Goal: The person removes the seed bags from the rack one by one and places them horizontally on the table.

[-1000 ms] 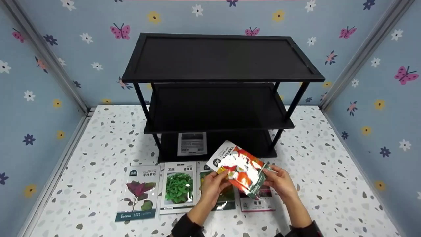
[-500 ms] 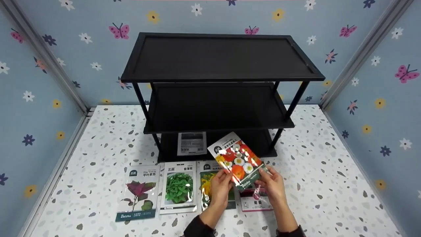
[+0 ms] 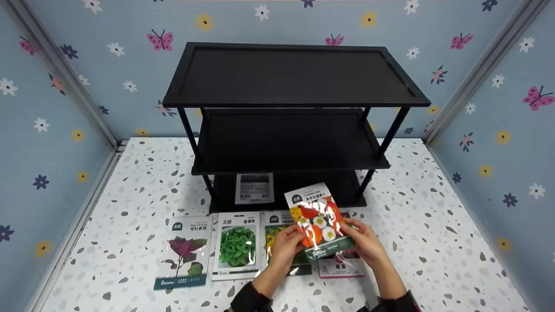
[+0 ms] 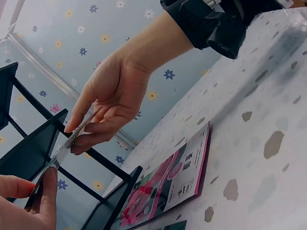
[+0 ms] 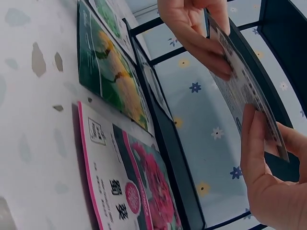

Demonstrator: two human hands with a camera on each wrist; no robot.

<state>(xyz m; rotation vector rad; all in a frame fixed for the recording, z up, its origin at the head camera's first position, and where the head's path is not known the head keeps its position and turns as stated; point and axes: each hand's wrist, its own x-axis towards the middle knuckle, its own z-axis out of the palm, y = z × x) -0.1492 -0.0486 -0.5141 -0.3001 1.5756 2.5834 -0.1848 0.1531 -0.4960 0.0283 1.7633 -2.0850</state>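
Observation:
A seed packet with red, orange and white flowers (image 3: 318, 216) is held slightly tilted above the table, in front of the rack's bottom shelf. My left hand (image 3: 285, 249) pinches its left edge, and my right hand (image 3: 367, 243) pinches its right edge. Both wrist views show the packet edge-on between thumbs and fingers. Beneath it lie a yellow-flower packet (image 5: 112, 72) and a pink-edged packet (image 4: 165, 179), both partly hidden in the head view. Left of these lie a green-leaf packet (image 3: 236, 247) and a purple-leaf packet (image 3: 183, 253).
A black three-tier rack (image 3: 295, 76) stands behind the packets. A grey-and-white packet (image 3: 254, 189) lies on its bottom shelf, at the left. The speckled white table (image 3: 130, 208) extends to both sides, bounded by patterned blue walls (image 3: 277, 21).
The flower packet has turned more upright in my hands, and the glare on its front has shrunk. Both hands keep their hold; the other packets have stayed put.

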